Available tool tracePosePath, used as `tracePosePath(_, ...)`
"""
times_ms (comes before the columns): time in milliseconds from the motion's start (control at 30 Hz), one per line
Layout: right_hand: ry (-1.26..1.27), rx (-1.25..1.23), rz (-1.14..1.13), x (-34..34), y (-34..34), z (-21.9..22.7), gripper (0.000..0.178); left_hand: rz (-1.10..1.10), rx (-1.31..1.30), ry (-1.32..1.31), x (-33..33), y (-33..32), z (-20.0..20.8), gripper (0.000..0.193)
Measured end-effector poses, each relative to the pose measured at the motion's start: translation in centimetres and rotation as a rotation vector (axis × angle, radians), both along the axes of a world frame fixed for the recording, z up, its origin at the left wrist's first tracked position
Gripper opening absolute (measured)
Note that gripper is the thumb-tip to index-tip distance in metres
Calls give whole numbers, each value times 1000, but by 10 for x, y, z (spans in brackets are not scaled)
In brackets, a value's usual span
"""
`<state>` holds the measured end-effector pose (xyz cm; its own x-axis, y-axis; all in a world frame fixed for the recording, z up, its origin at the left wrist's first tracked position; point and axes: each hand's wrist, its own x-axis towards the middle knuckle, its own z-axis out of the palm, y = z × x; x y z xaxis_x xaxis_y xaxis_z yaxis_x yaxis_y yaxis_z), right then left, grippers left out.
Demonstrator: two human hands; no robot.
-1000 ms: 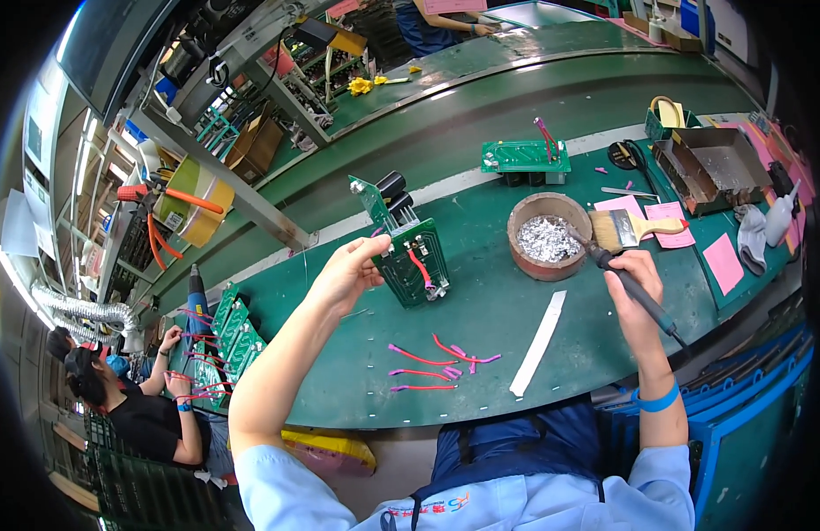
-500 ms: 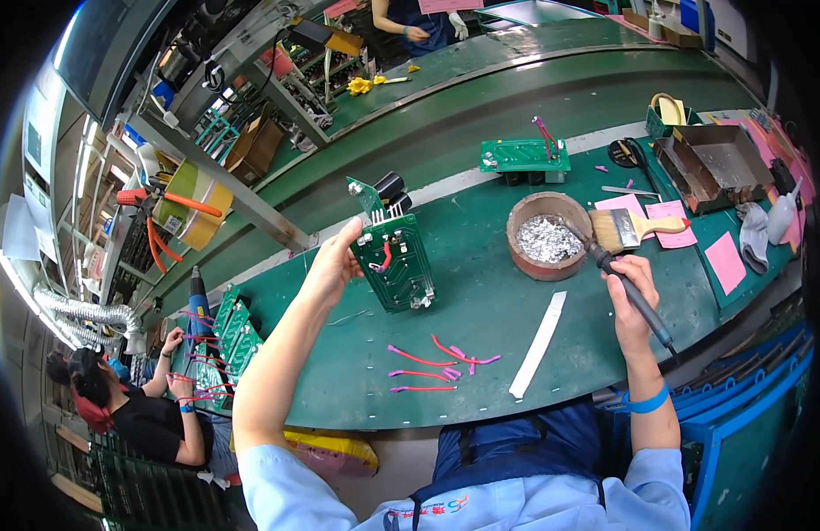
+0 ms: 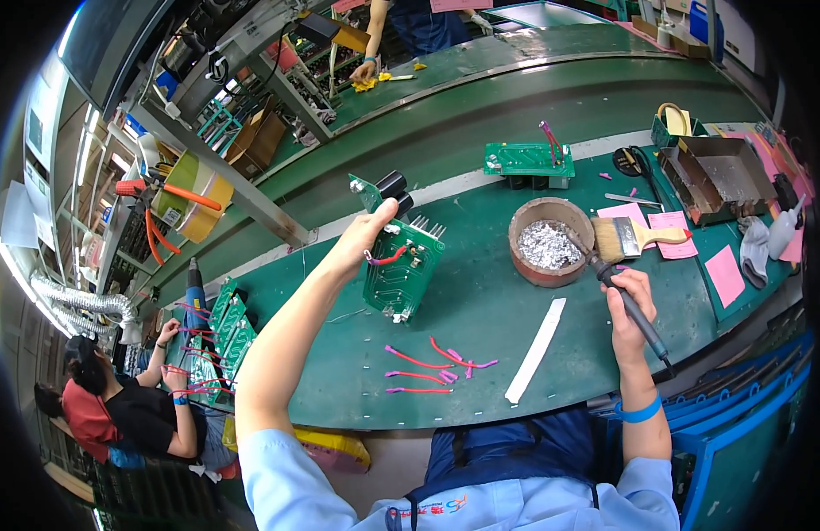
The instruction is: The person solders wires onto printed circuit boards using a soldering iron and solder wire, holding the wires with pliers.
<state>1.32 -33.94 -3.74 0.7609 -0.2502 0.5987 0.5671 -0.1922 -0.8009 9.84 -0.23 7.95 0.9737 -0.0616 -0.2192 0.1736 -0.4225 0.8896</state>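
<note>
My left hand grips a green circuit board by its upper edge and holds it tilted above the bench. A short red wire sits on the board, and black cylindrical parts stick out at its top. In my right hand is a soldering iron, its front end over the rim of a round brown bowl of silvery metal scraps. The bowl partly hides the tip. Several red wires with purple ends lie on the bench nearest me.
Beside the bowl lie a brush, pink papers and a metal tray. Another circuit board stands at the back. A white strip lies in front. More wired boards are at left, near a co-worker's hands.
My left hand has shifted right and turned the circuit board, so it leans differently. My right hand keeps the soldering iron at the bowl. Across the bench, a person's hand has reached a yellow item.
</note>
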Motion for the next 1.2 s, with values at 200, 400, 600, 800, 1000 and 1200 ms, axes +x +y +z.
tracePosePath(200, 8, -35, 10, -1, -2, -3, 11, 28, -196, 29, 8, -18, -9, 54)
tracePosePath(400, 10, -62, -3, 0, -3, -5, 11, 79, -307, 70, 9, -39, -8, 48)
tracePosePath(600, -10, 6, 2, 1, 1, -2, 12, 66, -367, 103, 20, -40, -17, 53)
tracePosePath(800, -2, -10, 8, 0, 2, -2, 12, 56, -347, 249, 28, -47, -23, 54)
tracePosePath(1000, 1, 6, 11, 0, 2, -2, 13, -208, 59, 404, 35, -60, -29, 57)
tracePosePath(1200, 34, -23, 16, -2, -1, -2, 11, -424, 348, 365, 34, -72, -36, 67)
